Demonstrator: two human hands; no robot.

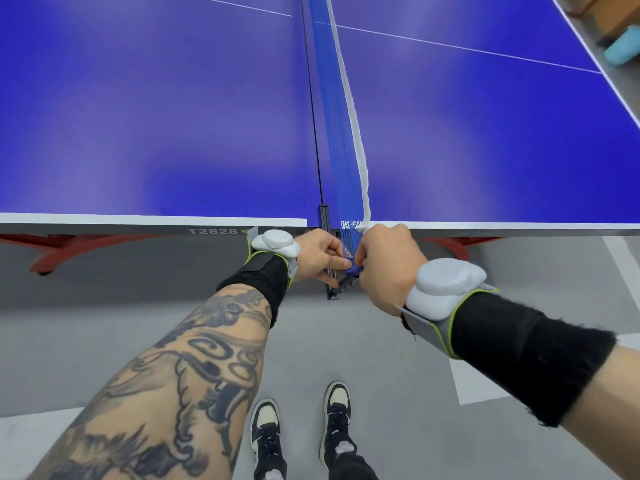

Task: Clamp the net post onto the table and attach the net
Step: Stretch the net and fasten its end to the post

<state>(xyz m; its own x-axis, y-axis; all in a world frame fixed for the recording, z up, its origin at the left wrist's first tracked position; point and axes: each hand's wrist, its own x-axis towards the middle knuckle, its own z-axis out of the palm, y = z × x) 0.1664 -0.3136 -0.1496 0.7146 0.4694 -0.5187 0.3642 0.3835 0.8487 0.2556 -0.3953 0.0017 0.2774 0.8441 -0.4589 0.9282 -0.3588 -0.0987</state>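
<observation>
A dark grey net post (324, 216) sits clamped at the near edge of the blue table (156, 116), on the centre seam, its outer arm sticking out towards me below the edge. The blue net (337, 109) with a white top band runs from the post across the table. My left hand (317, 254) pinches the post's outer arm from the left. From the right, my right hand (388, 265) grips the net's near end and a small blue piece at the post. Both hands hide how the net meets the post.
The table's near edge has a white line and grey rim marked T2828 (211, 231), with red legs (59, 251) underneath. Grey floor lies below, and my two shoes (301, 431) stand close to the table. Boxes and a turquoise object (623, 46) sit at the far right.
</observation>
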